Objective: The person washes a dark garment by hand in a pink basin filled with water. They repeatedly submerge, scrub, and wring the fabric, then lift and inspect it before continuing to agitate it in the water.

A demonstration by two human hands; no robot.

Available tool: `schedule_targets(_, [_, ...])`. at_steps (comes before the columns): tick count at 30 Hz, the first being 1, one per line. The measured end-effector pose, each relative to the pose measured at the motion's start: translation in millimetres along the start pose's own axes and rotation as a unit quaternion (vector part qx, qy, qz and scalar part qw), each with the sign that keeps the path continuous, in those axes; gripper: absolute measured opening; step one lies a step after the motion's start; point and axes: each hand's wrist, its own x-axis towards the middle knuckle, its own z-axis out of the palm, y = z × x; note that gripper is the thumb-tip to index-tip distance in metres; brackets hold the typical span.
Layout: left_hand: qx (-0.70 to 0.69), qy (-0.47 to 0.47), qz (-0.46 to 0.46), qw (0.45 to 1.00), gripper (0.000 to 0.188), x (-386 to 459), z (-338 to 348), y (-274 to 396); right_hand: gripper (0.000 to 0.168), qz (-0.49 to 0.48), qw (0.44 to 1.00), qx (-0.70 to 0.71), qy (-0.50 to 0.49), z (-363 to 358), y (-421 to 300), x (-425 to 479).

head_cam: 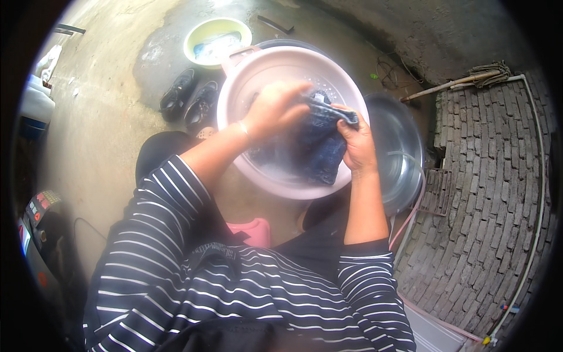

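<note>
A dark blue denim garment [323, 154] hangs down into a pale pink plastic basin [290, 192] with water and some foam. My right hand [358, 143] grips a folded, seamed edge of the cloth at the basin's right side, thumb on top. Over the middle of the basin is my left hand [279, 108], blurred, beside the garment's upper part; whether its fingers hold any cloth cannot be made out. The lower part of the garment is blurred against the water.
A large metal basin [398, 176] with a hose stands at the right, beside a brick surface [475, 176]. Beyond the pink basin are a yellow-green basin [192, 50] holding cloth and a pair of dark shoes [200, 105]. A pink stool [255, 231] shows below.
</note>
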Motion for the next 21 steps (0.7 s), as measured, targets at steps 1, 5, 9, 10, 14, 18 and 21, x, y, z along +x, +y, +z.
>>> schedule_targets(1, [0.046, 0.069, -0.043, 0.996, 0.049, -2, 1, -9, 0.028, 0.002, 0.999, 0.041, 0.001, -3, -5, 0])
schedule_targets(5, [-0.248, 0.075, -0.230, 0.938, 0.074, -12, 23, -82, 0.040, -0.029, 0.991, 0.129, -0.036, -5, -14, -3])
schedule_targets(9, [-0.451, -0.047, -0.249, 0.856, 0.063, -15, 27, -49, 0.046, -0.022, 0.985, 0.165, -0.048, -2, -21, -7])
schedule_targets(10, [-0.474, -0.065, -0.236, 0.846, 0.058, -15, 33, -61, 0.046, -0.021, 0.984, 0.168, -0.047, -4, -21, -7])
schedule_targets(14, [-0.547, -0.047, -0.245, 0.799, 0.044, -5, 22, -50, 0.045, -0.031, 0.983, 0.178, 0.021, -21, -20, -4])
schedule_targets(18, [-0.550, -0.024, -0.298, 0.779, 0.051, 1, 13, -52, 0.033, -0.022, 0.978, 0.157, 0.136, -38, -18, 1])
schedule_targets(21, [-0.562, 0.021, -0.348, 0.750, 0.055, 0, 20, -60, 0.029, -0.009, 0.982, 0.116, 0.149, -45, -17, 3])
